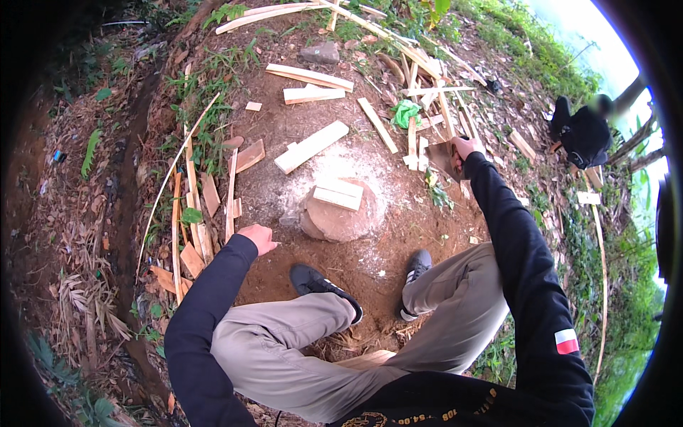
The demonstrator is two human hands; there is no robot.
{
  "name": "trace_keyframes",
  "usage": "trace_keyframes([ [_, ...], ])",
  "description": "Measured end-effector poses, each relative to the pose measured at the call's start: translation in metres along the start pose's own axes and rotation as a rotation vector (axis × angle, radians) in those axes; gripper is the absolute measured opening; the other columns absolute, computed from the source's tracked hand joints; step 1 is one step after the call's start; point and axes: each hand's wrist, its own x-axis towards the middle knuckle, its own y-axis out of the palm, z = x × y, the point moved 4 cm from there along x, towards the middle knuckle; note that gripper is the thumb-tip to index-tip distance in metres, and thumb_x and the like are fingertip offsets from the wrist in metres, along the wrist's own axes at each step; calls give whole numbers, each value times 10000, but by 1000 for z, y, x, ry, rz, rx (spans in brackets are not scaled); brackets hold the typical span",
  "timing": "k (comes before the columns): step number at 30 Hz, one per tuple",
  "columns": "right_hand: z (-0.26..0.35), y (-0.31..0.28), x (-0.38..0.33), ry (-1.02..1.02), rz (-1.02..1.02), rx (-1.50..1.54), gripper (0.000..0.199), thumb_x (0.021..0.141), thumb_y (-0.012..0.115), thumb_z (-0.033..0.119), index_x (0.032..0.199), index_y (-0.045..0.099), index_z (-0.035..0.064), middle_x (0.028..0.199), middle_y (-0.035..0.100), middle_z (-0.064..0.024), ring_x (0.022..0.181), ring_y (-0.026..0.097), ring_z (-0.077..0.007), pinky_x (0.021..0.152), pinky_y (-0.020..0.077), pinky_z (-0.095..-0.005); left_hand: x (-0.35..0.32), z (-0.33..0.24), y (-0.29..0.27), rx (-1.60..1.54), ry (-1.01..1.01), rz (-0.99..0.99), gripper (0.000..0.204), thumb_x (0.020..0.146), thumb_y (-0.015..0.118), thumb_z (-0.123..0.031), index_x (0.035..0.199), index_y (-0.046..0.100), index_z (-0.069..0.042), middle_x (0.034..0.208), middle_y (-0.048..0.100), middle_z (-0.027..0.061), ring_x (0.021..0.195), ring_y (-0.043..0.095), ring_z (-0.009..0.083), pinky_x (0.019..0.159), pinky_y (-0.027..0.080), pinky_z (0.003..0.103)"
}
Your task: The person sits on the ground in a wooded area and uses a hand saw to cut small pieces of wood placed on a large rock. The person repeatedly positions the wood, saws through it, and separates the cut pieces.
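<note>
likely between cuts: right hand [468, 149] holds blade [442, 158] out right, left hand [260, 238] curled, can't tell if empty, wood [338, 193] on chopping block [329, 223]; next cut calls for steadying it.

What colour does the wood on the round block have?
The wood is pale cream; see the head view.

blade [442, 156]: partly hidden by right hand [467, 150] | bystander's head [604, 107]: blurred
</note>
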Motion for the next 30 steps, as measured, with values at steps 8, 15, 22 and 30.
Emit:
trace_keyframes([
  [8, 9, -9, -9, -127, -179, -31, 445, 821, 655, 355, 542, 593, 13, 468, 564, -79, 372, 536, -183, 405, 455, -344, -1, 0, -1, 5, -16, 9, 345, 851, 663, -413, 949, 692, -83, 968, 709, 157, 969, 673, 331, 859, 524, 442],
  [15, 1, -6, 1, -157, -11, 76, 381, 822, 640, 301, 584, 565, 13, 472, 545, -95, 369, 540, -208, 389, 455, -361, -2, -5, -4, 70, 14, -42, 326, 845, 663, -392, 932, 683, -79, 934, 704, 169, 917, 678, 341, 828, 524, 446],
  [22, -7, 13, -7, 9, 233, -5, 339, 828, 644, 257, 618, 534, 14, 506, 533, -91, 382, 510, -206, 370, 438, -381, -3, -28, -47, 104, 178, -680, 268, 872, 634, -259, 1039, 557, -65, 958, 637, 144, 931, 629, 341, 814, 494, 460],
  [30, 2, 15, -20, -7, 214, -125, 427, 840, 632, 306, 544, 556, 8, 464, 541, -103, 360, 531, -226, 368, 441, -380, 19, -102, -82, 146, 302, -544, 779, 829, 709, -436, 1390, 399, 5, 1380, 470, 186, 1271, 481, 328, 1049, 401, 482],
])
